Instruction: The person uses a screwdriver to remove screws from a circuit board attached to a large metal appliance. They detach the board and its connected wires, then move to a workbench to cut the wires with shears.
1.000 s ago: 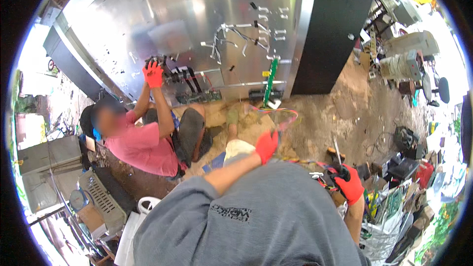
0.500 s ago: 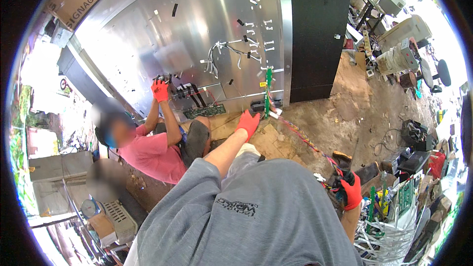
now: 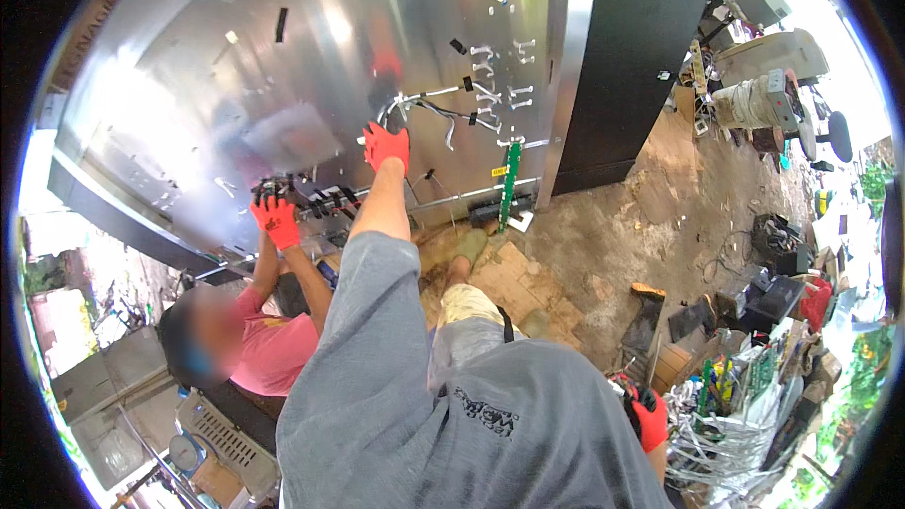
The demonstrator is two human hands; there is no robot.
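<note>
My left hand [image 3: 386, 149], in a red glove, reaches up to the metal panel [image 3: 311, 47]. Its fingers are curled at the lower left end of a bundle of grey and black wires [image 3: 426, 102] fixed to the panel. To the right of that hand a narrow green circuit board [image 3: 510, 187] hangs upright near the panel's lower right corner. Low at my right side, my right hand [image 3: 650, 419], also red-gloved with a dark palm, is closed around a bunch of wires [image 3: 620, 383]; only a small part of it shows beside my shirt.
At left a co-worker in a pink shirt [image 3: 273, 344] crouches, red-gloved hands [image 3: 275, 217] at parts on the panel. A black panel [image 3: 632, 57] stands right of the metal one. Cardboard [image 3: 514, 283] covers some floor. Scrap electronics and white strips [image 3: 726, 443] are piled at right.
My left hand has moved up and left from near the green board to the grey wires. My right hand has drawn lower toward my side, and the long colored wires have left the board.
</note>
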